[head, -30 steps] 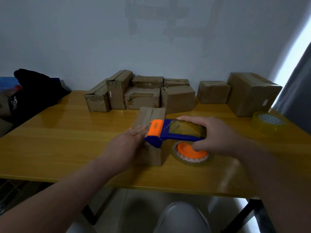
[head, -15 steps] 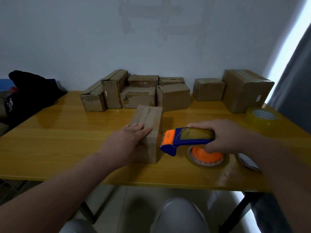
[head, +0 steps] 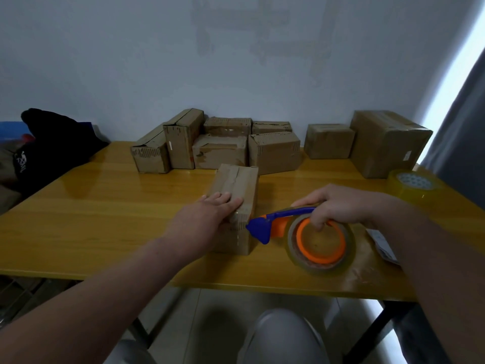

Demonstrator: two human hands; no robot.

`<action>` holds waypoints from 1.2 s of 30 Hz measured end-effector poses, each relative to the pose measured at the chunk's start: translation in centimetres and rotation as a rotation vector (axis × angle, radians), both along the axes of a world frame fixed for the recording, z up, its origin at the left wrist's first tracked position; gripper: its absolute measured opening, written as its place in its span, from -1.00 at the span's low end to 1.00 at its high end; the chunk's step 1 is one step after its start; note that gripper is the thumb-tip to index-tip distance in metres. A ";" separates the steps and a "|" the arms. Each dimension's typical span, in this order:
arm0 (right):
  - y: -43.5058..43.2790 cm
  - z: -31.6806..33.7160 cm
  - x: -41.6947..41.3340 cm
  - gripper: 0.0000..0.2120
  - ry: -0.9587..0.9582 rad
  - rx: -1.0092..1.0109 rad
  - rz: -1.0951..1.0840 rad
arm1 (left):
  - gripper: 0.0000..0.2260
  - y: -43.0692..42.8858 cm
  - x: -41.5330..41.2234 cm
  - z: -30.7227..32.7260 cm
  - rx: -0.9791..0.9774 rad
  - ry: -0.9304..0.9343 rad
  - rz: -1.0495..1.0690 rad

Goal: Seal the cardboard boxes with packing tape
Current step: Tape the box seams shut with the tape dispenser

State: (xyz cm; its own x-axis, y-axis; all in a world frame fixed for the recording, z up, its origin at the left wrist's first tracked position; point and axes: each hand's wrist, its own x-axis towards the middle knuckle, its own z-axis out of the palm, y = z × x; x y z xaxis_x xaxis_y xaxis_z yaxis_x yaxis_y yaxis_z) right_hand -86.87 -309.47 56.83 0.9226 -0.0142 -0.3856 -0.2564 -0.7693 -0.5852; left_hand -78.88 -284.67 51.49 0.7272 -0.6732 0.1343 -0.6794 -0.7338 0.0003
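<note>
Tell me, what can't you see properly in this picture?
Head view only:
- Near end of the box top: the left hand lies over it.
- Handle of the tape dispenser: the right hand grips round it.
- The white paper: partly behind the right forearm.
- Print on the black bag: too small to read.
- Any clear tape on the box: too faint to tell.

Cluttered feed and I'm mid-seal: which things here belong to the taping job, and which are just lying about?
In the job: near box under the left hand; tape dispenser in the right hand; boxes along the wall; spare tape roll.
Lying about: black bag; paper slip beside the right forearm.
</note>
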 end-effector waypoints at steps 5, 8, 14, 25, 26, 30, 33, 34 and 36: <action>0.0 0.1 0.5 -0.47 0.045 -0.245 0.025 | -0.38 0.2 0.1 -0.2 -0.051 -0.012 -0.005; -0.7 -0.6 0.6 -0.39 0.015 -0.357 -0.029 | -0.47 0.5 0.0 0.0 -0.131 0.033 -0.010; -1.4 -3.5 0.8 -0.18 -0.254 -0.413 -0.205 | -0.71 1.0 -0.3 0.9 -0.323 0.000 0.009; 2.1 -5.1 1.6 -0.35 -0.061 -0.590 -0.014 | -0.82 0.5 2.6 9.1 -0.437 -0.058 0.065; 2.3 -4.7 1.5 -0.39 -0.099 -0.607 -0.017 | -0.82 0.5 2.8 9.7 -0.415 -0.042 0.065; 3.5 -2.6 1.6 -0.47 -0.451 -0.292 -0.108 | -0.85 0.2 3.0 11.0 -0.345 0.100 0.068; 5.5 -1.4 1.8 -0.50 -0.470 0.198 -0.137 | -0.84 -0.7 2.6 10.5 -0.308 0.157 0.078; 6.2 -1.4 1.8 -0.48 -0.421 0.329 -0.150 | -0.83 -1.1 2.3 10.0 -0.313 0.140 0.099; 7.4 -1.7 1.7 -0.42 -0.334 0.453 -0.174 | -0.76 -1.6 1.7 8.8 -0.357 0.033 0.153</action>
